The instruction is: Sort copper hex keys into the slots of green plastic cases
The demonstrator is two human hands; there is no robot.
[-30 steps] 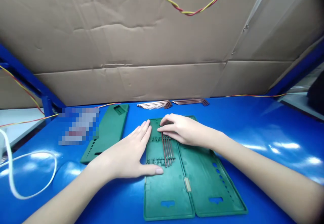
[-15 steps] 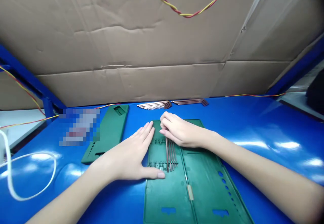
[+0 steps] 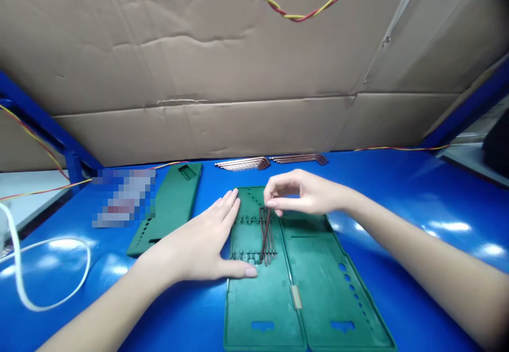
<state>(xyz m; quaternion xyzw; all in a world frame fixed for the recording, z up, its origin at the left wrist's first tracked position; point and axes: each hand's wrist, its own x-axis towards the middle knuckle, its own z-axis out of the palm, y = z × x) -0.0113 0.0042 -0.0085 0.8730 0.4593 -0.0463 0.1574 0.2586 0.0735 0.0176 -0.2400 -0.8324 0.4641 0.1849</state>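
Note:
An opened green plastic case point(image 3: 262, 296) lies on the blue table, its two halves joined by a hinge line. My left hand point(image 3: 199, 243) rests flat along the left edge of the case, fingers stretched and thumb apart, holding nothing. Between thumb and fingertips, my right hand point(image 3: 296, 193) pinches the bent end of a dark hex key point(image 3: 265, 240). This key slants over the left half, its lower end near the lower row of clips point(image 3: 244, 257). Just right of it, several other hex keys point(image 3: 272, 243) lie side by side in the clips.
Two fanned groups of hex keys, one on the left point(image 3: 244, 164) and one on the right point(image 3: 300, 159), lie at the back. A closed green case point(image 3: 175, 203) stands left, beside a blurred-out item point(image 3: 125, 198). A white cable point(image 3: 18, 267) loops at far left.
My right hand has shifted right and lifted a little, and the hex key in its pinch now slants instead of lying parallel to the others. My left hand stays in place.

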